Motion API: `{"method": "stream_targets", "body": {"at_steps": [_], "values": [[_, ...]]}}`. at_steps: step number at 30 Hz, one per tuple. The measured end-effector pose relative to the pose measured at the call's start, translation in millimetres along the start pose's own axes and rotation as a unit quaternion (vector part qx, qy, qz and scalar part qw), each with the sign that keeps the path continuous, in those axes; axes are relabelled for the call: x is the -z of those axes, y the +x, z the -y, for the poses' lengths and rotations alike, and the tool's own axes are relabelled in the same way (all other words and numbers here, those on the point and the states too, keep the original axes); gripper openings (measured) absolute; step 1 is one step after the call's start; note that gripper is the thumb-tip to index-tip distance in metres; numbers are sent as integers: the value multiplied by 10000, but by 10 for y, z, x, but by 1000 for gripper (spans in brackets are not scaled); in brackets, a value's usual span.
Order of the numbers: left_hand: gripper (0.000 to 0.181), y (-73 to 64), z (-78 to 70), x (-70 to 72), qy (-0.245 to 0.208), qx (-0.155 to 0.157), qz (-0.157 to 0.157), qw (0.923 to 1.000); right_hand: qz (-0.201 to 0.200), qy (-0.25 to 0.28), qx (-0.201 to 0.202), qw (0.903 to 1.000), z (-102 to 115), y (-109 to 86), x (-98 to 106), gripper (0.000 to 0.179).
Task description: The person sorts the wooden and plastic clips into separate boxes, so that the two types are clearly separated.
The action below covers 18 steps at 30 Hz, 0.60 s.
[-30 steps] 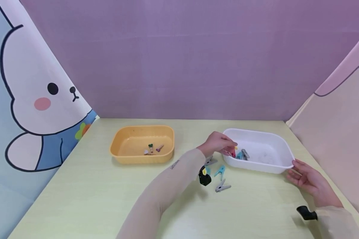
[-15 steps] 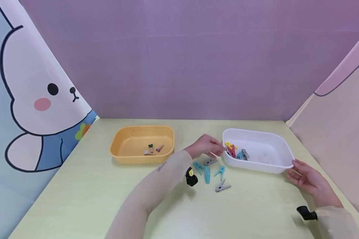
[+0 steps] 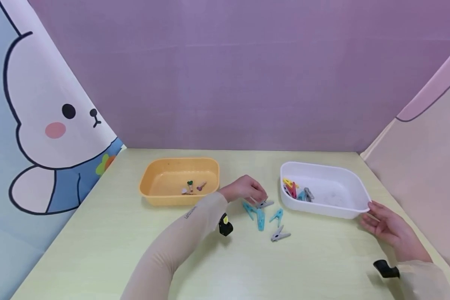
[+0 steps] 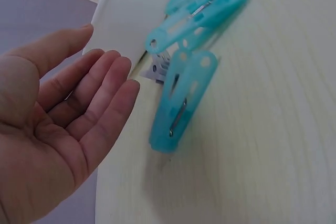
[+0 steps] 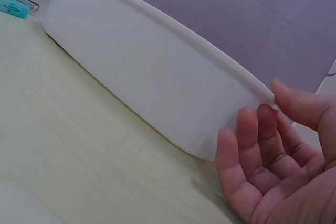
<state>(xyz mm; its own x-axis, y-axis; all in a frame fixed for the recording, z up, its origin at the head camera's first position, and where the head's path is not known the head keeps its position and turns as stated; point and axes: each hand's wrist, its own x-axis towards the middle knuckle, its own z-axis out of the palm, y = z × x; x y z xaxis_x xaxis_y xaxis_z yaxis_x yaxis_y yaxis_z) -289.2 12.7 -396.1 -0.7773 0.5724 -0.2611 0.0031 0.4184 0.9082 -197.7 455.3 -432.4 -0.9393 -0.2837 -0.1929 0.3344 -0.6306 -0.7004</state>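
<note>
A purple backdrop stands behind the pale, smooth worktop. The grey plastic clip lies just beyond the left hand, lengthwise toward the worktop's right edge; these fingers are parted, empty. The right hand, farther, pinches the white plastic tray.

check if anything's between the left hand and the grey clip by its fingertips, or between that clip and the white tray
Nothing visible stands between the left hand and the grey clip. Toward the white tray, only its raised wall is in the way.
</note>
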Motion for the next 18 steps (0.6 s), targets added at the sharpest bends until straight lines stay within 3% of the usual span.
{"method": "stream_targets", "body": {"at_steps": [6,13,18], "values": [[15,5,62,-5,538,91,-23,9985,16,1,-1,10000,-2,-17,-1,32],[7,-16,122,3,1332,13,-57,9911,161,97,3,9998,-10,-17,2,32],[7,-76,148,32,1476,174,80,9889,160,91,26,9998,-11,-10,-2,32]]}}
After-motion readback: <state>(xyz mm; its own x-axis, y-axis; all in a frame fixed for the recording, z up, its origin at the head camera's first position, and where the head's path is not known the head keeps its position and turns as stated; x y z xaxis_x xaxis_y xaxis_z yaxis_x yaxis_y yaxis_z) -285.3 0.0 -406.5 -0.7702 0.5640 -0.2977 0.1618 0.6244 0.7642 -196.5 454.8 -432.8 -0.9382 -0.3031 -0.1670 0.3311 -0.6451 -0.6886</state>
